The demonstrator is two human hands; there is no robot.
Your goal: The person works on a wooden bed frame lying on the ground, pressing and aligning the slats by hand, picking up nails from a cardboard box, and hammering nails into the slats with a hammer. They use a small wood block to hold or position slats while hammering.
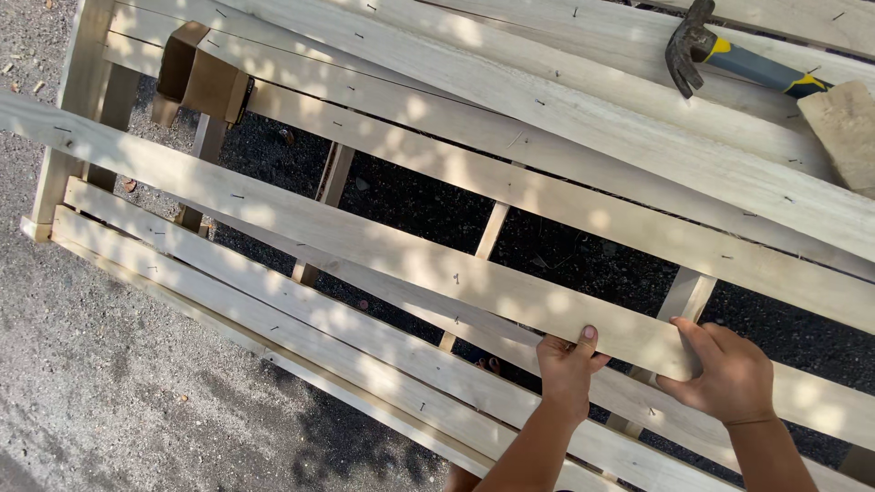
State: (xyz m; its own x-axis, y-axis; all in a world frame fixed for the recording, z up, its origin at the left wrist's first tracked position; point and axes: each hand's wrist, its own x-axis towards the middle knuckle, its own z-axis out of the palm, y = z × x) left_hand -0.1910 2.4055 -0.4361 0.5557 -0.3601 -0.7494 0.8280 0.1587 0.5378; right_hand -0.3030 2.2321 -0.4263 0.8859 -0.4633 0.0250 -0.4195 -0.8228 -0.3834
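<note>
Both forearms enter from the bottom edge, elbows cut off. The left hand (567, 364) grasps the near end of a long pale wooden slat (365, 239), thumb pressed flat on its top face, the other fingers hidden beneath. The right hand (725, 374) clasps the slat's cut end, fingers curled over the corner. The slat runs diagonally across a slatted wooden frame (273, 319) of rough-sawn boards dotted with small nail heads, dappled by shade. A claw hammer (706, 50), its handle partly cut off, lies on the far boards beside a wood block (843, 128). A cardboard box (196, 77) sits half hidden between slats, above gravel ground (82, 383).
</note>
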